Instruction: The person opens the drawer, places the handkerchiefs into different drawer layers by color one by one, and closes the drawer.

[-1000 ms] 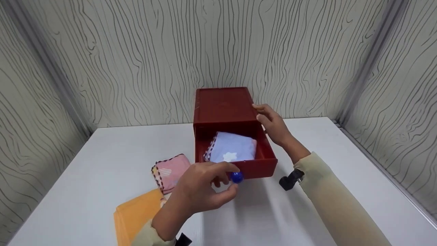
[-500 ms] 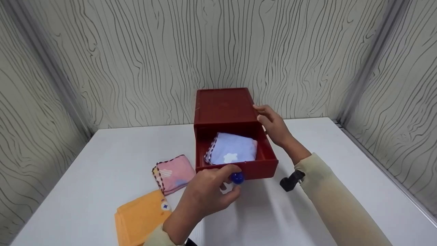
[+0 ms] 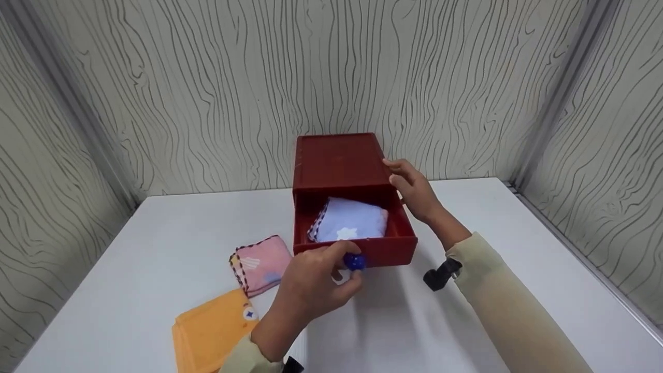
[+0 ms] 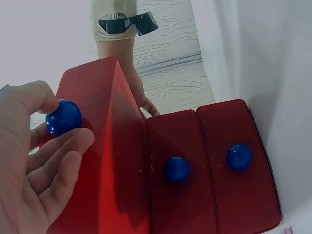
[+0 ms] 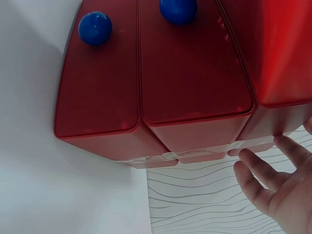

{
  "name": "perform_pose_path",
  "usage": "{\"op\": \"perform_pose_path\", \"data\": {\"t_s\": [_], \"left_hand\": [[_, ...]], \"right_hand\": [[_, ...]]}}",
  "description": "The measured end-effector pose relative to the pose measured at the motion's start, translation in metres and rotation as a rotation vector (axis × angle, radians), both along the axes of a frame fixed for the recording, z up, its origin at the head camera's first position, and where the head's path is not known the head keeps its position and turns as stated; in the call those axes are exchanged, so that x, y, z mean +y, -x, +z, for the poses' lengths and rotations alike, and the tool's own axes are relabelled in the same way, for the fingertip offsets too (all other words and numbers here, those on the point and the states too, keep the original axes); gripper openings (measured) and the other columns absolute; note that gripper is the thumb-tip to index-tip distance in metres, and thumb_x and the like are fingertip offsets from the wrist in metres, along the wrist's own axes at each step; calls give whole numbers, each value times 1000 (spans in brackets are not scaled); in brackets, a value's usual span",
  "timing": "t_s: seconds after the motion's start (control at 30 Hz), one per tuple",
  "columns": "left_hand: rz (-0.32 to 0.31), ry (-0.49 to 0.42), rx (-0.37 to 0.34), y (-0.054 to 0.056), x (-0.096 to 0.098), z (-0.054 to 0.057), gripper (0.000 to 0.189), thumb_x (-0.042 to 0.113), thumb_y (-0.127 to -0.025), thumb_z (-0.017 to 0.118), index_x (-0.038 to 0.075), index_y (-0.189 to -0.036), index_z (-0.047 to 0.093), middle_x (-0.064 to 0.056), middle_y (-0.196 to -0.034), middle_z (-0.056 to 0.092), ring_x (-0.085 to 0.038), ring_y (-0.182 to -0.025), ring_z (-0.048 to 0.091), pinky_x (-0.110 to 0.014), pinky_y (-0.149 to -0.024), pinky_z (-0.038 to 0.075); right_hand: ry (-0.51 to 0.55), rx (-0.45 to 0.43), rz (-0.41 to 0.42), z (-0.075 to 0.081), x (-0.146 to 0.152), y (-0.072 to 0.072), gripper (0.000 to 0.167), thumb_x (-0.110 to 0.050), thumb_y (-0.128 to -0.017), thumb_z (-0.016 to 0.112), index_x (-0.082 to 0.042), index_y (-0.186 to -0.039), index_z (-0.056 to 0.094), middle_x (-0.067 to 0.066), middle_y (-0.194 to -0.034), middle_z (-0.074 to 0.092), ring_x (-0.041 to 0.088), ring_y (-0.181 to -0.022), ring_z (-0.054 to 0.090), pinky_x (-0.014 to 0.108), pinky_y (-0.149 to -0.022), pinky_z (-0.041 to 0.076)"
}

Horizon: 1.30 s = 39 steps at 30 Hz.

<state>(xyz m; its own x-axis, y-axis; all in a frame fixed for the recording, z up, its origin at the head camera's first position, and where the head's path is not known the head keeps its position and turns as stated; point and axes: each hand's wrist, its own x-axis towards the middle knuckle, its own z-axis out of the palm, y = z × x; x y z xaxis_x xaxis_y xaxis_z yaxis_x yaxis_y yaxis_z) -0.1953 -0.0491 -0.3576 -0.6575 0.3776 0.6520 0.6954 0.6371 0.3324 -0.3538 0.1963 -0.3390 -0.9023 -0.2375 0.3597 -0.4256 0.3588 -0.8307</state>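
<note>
The blue ball knob (image 3: pixel 355 261) of the pulled-out top drawer (image 3: pixel 391 253) is pinched by the left hand (image 3: pixel 317 284), presumably because it serves as the handle. The side of the dark red drawer cabinet (image 3: pixel 339 161) is touched by the right hand (image 3: pixel 418 194), in which nothing is gripped; the cabinet is probably steadied thereby. A folded light-blue towel (image 3: pixel 360 220) is contained in the drawer. A folded pink towel (image 3: pixel 267 264) and a folded orange towel (image 3: pixel 210 326) are laid to the left, perhaps for easy reach. A white tabletop (image 3: pixel 171 238) is enclosed by pale wall panels (image 3: pixel 222 93) patterned with wood-grain lines.
</note>
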Motion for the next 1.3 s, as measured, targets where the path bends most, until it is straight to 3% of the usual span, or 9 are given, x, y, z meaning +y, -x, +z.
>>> {"op": "perform_pose_path", "data": {"t_s": [0.33,0.63,0.9,1.1,1.3], "left_hand": [[6,-91,-90,17,-1,0,30,22,-81,76,16,-108,65,3,-82,72,-4,-68,64,-14,-69,54],[27,-170,-138,35,1,-2,26,21,-84,72,18,-109,65,3,-83,68,-9,-70,57,-18,-68,54],[49,-223,-199,51,3,-2,25,19,-86,71,19,-110,65,4,-84,66,-10,-74,58,-19,-70,55],[63,-239,-212,62,4,-2,25,19,-87,69,19,-112,65,4,-87,66,-9,-78,59,-20,-73,55],[80,-260,-251,69,7,-1,27,20,-88,68,19,-114,64,4,-89,66,-11,-81,61,-23,-77,57]], "right_hand": [[-10,-17,-12,0,0,2,44,-26,-99,42,-20,-142,47,12,-145,50,32,-109,62,31,-61,50],[-10,-38,-1,3,-3,3,46,-16,-98,39,-9,-143,44,20,-145,47,38,-110,61,31,-61,51],[-4,-71,18,7,-1,2,44,-23,-99,39,-21,-141,48,10,-144,50,31,-109,63,32,-63,53],[-7,-91,50,9,0,2,45,-21,-98,37,-23,-141,48,8,-142,52,31,-108,63,35,-64,55],[-40,-80,8,10,1,3,43,-22,-98,39,-24,-140,50,10,-139,54,26,-102,66,36,-61,53]]}}
